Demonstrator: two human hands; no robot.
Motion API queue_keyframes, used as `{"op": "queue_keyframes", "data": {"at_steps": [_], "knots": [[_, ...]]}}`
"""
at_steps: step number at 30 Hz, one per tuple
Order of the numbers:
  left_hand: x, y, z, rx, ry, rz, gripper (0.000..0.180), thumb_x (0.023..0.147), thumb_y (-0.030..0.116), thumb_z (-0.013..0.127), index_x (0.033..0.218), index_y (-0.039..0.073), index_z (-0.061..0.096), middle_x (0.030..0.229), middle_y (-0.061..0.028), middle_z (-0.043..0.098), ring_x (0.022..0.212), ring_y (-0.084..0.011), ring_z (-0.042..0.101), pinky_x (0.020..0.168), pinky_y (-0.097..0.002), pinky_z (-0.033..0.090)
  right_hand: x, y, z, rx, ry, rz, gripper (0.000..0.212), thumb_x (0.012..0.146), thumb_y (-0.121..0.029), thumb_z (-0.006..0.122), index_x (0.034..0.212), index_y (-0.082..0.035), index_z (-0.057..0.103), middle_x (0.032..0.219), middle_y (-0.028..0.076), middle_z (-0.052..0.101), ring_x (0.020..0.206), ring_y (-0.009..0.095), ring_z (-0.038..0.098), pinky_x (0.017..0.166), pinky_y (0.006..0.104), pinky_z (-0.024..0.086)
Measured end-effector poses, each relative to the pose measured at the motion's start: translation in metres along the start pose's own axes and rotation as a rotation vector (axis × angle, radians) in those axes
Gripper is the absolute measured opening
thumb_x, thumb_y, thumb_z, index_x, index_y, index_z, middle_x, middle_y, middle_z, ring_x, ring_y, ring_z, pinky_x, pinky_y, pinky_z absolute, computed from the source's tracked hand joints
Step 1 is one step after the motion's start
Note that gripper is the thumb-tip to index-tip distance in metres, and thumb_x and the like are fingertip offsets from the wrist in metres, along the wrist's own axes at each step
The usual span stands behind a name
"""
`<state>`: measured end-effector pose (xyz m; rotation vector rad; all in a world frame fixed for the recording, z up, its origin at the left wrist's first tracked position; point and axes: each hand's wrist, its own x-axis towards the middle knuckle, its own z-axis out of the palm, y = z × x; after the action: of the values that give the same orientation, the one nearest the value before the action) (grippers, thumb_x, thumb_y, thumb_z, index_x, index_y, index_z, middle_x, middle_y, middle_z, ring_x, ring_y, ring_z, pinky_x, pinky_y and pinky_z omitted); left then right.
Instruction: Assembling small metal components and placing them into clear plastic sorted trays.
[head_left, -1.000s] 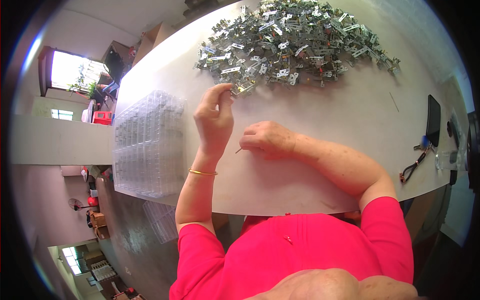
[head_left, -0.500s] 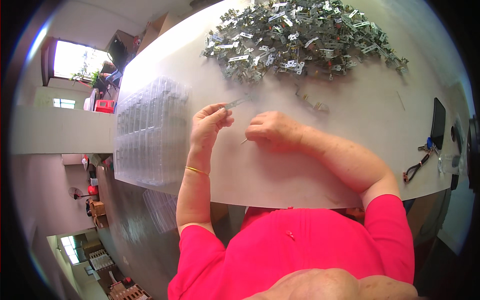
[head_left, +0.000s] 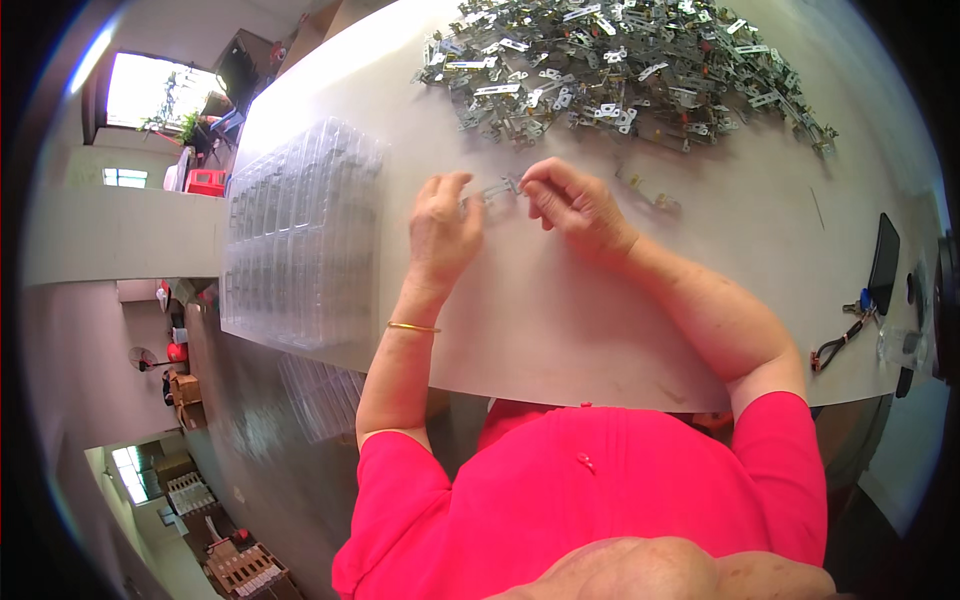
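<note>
Between my two hands, above the pale tabletop, is a small thin metal bracket (head_left: 500, 189). My left hand (head_left: 444, 232) is closed, its thumb and fingers at the bracket's left end. The fingers of my right hand (head_left: 582, 208) pinch together at the other end. Whether something small is also tucked in the right fingers is hidden. Just beyond the right hand lies a loose brassy metal part (head_left: 661, 203). Farther off spreads a large heap of similar metal parts (head_left: 620, 80).
Stacked clear plastic compartment boxes (head_left: 300, 240) stand at the table's left edge. On the right lie a thin rod (head_left: 817, 208), a black phone (head_left: 884, 255) and keys on a dark strap (head_left: 838, 345). Another clear plastic box (head_left: 318, 395) sits lower, beside the table.
My right hand has risen from lower on the table, where a thin pale rod stuck out of its fingers, to the bracket's right end. My left hand has turned and shifted slightly right.
</note>
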<state>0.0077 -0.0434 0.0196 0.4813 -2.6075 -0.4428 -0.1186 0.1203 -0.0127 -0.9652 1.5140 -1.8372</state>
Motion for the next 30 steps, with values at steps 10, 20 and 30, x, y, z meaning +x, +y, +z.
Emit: {"op": "queue_keyframes", "data": {"at_steps": [10,20,30], "knots": [[0.013,0.006,0.022,-0.387,-0.054,-0.122,0.016,0.094,0.018,0.065,0.096,0.002,0.068,0.08,-0.0053,0.064,0.069,-0.0179,0.062,0.062,-0.0301,0.049,0.007,0.003,-0.006,0.171,0.138,0.094,0.013,0.101,-0.017,0.055,0.102,-0.005,0.059,0.075,0.002,0.061,0.063,0.007,0.056,0.056,0.0225,0.047],[0.013,0.01,0.02,-1.065,-0.19,-0.56,0.02,0.096,0.021,0.065,0.095,0.002,0.068,0.074,0.0001,0.06,0.058,-0.0067,0.053,0.053,-0.0199,0.041,0.007,-0.008,-0.004,-0.007,0.053,0.158,0.013,0.102,-0.016,0.054,0.105,-0.005,0.059,0.076,-0.001,0.059,0.066,0.006,0.054,0.059,0.0212,0.046],[0.004,0.009,0.021,-0.945,-0.138,-0.492,0.014,0.095,0.016,0.066,0.094,0.001,0.068,0.074,0.0022,0.058,0.058,-0.0028,0.05,0.051,-0.0189,0.039,0.003,-0.003,0.002,-0.047,0.093,0.109,0.013,0.098,-0.013,0.061,0.106,-0.003,0.06,0.075,0.001,0.063,0.064,0.006,0.058,0.056,0.0227,0.048]]}}
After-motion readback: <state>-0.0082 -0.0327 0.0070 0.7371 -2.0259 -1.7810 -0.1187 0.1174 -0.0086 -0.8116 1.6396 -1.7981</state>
